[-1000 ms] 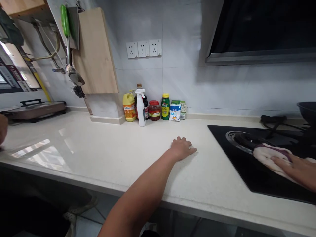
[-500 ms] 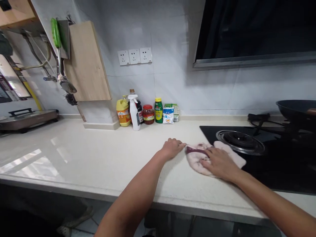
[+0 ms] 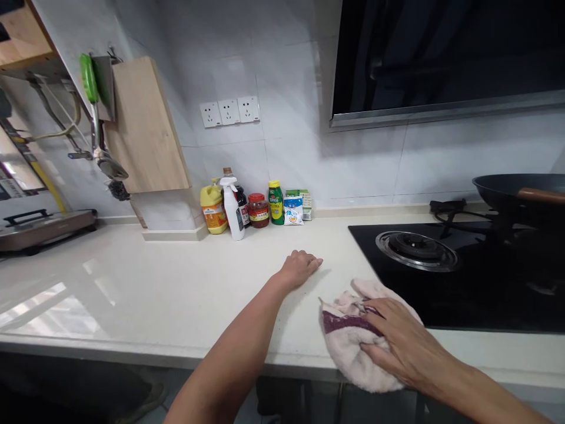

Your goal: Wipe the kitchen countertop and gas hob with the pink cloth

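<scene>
My right hand (image 3: 392,338) is closed on a bunched pinkish-white towel (image 3: 353,353) with a dark purple stripe. The towel lies over the front part of the white countertop (image 3: 176,294), its lower edge hanging past the counter's front edge. One side of it reaches the corner of the black cooktop (image 3: 463,294). To the left and farther back, my left hand (image 3: 301,268) rests on the counter with its fingers curled in. Nothing shows in that hand, and it is apart from the towel.
Along the back wall stand a white spray bottle (image 3: 233,209), a yellow pump bottle (image 3: 213,209), a red-lidded jar (image 3: 258,210), a green bottle (image 3: 276,203) and a small white packet (image 3: 293,211). A wok (image 3: 521,188) sits at the right. A cutting board (image 3: 148,129) hangs left.
My right hand has drawn the towel toward me, from beside the burner to the counter's front edge. My left hand stays about where it was on the counter. The view has shifted slightly.
</scene>
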Demonstrator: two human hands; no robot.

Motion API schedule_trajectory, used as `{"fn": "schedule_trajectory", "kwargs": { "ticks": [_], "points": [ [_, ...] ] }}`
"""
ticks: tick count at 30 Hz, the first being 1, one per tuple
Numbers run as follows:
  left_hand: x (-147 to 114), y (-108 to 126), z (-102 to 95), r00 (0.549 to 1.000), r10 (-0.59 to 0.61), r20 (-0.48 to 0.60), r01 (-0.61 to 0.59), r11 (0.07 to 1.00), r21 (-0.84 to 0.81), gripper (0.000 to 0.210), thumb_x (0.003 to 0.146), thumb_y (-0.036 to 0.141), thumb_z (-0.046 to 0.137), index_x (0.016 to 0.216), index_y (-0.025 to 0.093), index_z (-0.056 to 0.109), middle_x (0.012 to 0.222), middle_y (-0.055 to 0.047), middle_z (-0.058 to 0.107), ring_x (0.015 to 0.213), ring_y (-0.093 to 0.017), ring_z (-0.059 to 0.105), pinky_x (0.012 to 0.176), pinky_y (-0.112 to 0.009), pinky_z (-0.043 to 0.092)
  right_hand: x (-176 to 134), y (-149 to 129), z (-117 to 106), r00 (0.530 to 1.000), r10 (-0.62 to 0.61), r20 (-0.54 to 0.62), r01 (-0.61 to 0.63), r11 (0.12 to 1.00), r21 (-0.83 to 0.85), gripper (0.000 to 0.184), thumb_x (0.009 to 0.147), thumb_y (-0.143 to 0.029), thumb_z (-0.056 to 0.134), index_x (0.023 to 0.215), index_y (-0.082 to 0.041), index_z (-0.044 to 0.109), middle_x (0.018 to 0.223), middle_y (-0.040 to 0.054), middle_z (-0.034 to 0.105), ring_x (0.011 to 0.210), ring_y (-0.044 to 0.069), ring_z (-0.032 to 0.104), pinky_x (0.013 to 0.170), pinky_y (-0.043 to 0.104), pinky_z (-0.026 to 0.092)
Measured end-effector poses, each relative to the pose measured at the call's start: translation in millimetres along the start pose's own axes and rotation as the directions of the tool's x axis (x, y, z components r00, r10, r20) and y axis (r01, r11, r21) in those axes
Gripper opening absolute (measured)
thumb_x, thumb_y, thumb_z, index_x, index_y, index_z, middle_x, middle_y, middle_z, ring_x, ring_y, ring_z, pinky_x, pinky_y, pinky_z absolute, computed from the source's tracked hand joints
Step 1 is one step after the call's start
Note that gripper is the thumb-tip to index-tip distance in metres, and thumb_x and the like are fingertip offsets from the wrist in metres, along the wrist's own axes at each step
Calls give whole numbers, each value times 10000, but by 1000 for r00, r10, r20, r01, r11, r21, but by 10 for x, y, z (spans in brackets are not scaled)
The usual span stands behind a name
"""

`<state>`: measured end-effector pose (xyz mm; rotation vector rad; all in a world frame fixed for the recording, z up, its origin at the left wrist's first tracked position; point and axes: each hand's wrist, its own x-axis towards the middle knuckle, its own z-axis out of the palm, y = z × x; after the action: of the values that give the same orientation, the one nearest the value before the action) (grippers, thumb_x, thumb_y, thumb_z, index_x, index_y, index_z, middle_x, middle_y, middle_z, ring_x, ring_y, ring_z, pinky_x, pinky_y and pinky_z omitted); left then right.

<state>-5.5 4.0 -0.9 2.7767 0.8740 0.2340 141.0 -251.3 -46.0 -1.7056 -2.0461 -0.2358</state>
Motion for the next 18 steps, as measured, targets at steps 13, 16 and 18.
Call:
{"fn": "schedule_trajectory", "kwargs": {
  "ticks": [13, 16, 18],
  "points": [
    [18, 37, 12, 1000, -23, -1, 23, 1000, 19, 489, 992, 563, 334, 1139, 288, 711, 1272, -70, 636, 1183, -287, 513, 1014, -403, 413, -562, 1242, -276, 946, 323, -15, -318, 921, -224, 451, 937, -499, 413, 1207, -233, 657, 1302, 132, 647, 1235, 345, 570, 1056, 524, 462],
    [22, 41, 7, 1000, -17, 0, 17, 1000, 20, 469, 991, 548, 345, 1120, 291, 716, 1264, -61, 643, 1193, -283, 508, 1027, -400, 401, -525, 1508, -394, 948, 319, 14, -294, 891, -346, 404, 944, -381, 372, 1067, -200, 712, 1211, 188, 663, 1213, 378, 557, 1030, 536, 441],
    [28, 36, 8, 1000, -11, -2, 11, 1000, 18, 464, 990, 546, 349, 1112, 292, 718, 1265, -57, 644, 1196, -279, 506, 1032, -397, 395, -512, 1685, -475, 937, 348, -27, -332, 862, -383, 390, 926, -316, 373, 1010, -185, 730, 1139, 230, 666, 1216, 415, 531, 1012, 567, 411]
  ]
}}
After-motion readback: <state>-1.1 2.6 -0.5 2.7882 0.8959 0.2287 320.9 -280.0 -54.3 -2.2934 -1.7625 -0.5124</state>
